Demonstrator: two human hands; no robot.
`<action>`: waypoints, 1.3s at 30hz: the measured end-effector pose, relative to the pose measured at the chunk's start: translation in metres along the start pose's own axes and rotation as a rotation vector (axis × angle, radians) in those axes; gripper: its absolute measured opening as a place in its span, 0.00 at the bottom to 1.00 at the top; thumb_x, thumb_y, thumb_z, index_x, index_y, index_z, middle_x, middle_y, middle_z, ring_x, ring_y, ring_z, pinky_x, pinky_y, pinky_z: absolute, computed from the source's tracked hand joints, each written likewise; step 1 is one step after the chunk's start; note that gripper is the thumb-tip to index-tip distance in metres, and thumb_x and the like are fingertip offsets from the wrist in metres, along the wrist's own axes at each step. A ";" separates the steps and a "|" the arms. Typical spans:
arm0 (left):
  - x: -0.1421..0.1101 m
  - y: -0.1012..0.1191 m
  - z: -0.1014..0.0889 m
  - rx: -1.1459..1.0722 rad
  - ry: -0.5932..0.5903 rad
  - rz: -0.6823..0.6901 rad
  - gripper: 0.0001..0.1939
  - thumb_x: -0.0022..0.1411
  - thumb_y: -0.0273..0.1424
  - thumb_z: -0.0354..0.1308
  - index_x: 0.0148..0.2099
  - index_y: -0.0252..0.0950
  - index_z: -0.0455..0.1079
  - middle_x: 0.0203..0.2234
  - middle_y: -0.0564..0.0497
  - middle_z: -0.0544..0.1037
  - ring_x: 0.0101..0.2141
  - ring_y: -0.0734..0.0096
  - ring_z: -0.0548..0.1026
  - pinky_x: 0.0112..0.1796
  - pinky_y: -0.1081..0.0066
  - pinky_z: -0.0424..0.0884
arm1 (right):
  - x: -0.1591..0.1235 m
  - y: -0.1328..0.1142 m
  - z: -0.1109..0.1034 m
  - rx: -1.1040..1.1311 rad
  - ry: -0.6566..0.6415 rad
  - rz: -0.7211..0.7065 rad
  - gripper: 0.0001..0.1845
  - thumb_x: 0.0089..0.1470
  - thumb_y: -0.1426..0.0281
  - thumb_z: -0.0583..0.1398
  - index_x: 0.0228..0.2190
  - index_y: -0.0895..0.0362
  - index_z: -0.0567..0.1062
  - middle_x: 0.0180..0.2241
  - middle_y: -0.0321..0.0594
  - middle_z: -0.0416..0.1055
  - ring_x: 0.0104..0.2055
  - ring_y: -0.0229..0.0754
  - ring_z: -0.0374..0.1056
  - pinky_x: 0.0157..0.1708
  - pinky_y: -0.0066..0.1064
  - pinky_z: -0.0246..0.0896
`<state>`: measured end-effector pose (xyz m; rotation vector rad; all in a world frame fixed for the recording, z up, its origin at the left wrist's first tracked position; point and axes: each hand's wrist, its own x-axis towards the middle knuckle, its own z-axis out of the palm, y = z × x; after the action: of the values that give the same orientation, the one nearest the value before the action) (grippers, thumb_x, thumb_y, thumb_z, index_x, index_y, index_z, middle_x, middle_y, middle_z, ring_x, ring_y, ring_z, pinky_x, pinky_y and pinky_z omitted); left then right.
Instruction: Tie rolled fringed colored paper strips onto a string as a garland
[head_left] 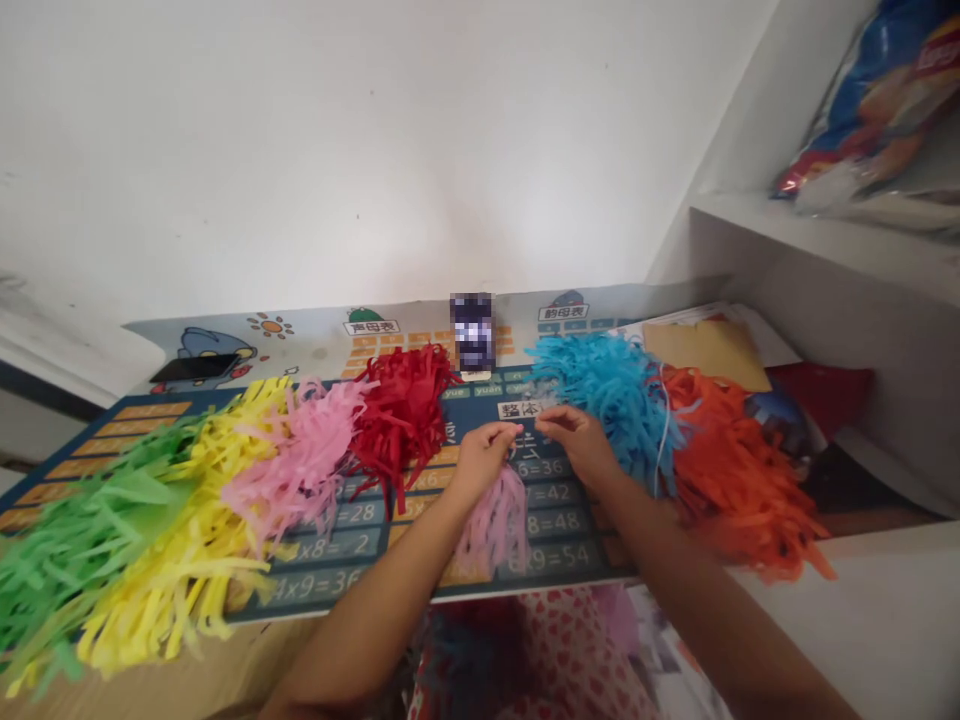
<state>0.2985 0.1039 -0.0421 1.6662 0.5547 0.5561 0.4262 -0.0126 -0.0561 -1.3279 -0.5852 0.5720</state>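
Note:
My left hand (484, 458) is closed in a pinch around the top of a pink paper tassel (499, 522), whose strips hang down over the desk mat. A small pink tip pokes out past its fingertips. Just to the right, my right hand (576, 438) is closed too, thumb and index finger pinched together; whatever lies between them is too small to make out. A narrow gap separates the two hands. Right of them lies a bunch of blue paper tassels (611, 390), and left of them a bunch of red paper tassels (409, 410).
Pink (307, 455), yellow (217, 500) and green paper tassels (97, 530) spread leftward on the printed desk mat (330, 590). Orange paper tassels (742, 470) lie at the right. A phone (472, 330) with a blurred screen stands against the wall. A dark flat device (199, 368) sits back left.

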 end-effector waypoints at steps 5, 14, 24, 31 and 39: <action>-0.013 -0.003 0.005 -0.053 0.001 -0.016 0.19 0.58 0.45 0.58 0.35 0.32 0.75 0.22 0.53 0.74 0.19 0.78 0.65 0.22 0.76 0.60 | -0.008 -0.004 0.007 -0.001 -0.035 -0.009 0.13 0.40 0.63 0.70 0.29 0.56 0.76 0.28 0.36 0.75 0.31 0.40 0.71 0.33 0.31 0.65; -0.018 0.003 -0.005 0.145 0.017 0.144 0.12 0.60 0.38 0.58 0.33 0.35 0.76 0.23 0.53 0.77 0.27 0.71 0.72 0.32 0.73 0.65 | -0.012 -0.004 0.007 -0.043 -0.115 -0.049 0.13 0.43 0.62 0.69 0.27 0.56 0.74 0.28 0.36 0.74 0.32 0.40 0.70 0.36 0.32 0.66; -0.020 -0.003 -0.007 0.397 -0.018 0.338 0.11 0.64 0.35 0.54 0.35 0.37 0.75 0.30 0.49 0.80 0.33 0.67 0.76 0.38 0.70 0.69 | -0.017 -0.008 0.009 -0.274 -0.149 -0.196 0.08 0.48 0.64 0.66 0.27 0.56 0.75 0.28 0.37 0.74 0.32 0.40 0.70 0.35 0.32 0.65; -0.023 0.006 -0.011 0.252 -0.164 0.272 0.17 0.63 0.36 0.57 0.53 0.38 0.68 0.24 0.57 0.74 0.25 0.73 0.71 0.31 0.74 0.66 | -0.017 -0.016 0.007 -0.134 -0.274 -0.114 0.11 0.46 0.62 0.66 0.30 0.56 0.75 0.29 0.36 0.75 0.32 0.40 0.71 0.35 0.33 0.67; -0.043 0.051 -0.027 0.412 -0.014 0.423 0.09 0.60 0.37 0.62 0.40 0.41 0.79 0.35 0.48 0.83 0.37 0.63 0.79 0.40 0.69 0.71 | -0.035 -0.072 0.013 -0.345 -0.296 -0.247 0.07 0.50 0.64 0.65 0.29 0.54 0.80 0.30 0.37 0.78 0.34 0.42 0.73 0.36 0.32 0.65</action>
<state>0.2506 0.0894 0.0100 2.2006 0.3161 0.7710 0.3957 -0.0379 0.0140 -1.4738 -1.1133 0.4802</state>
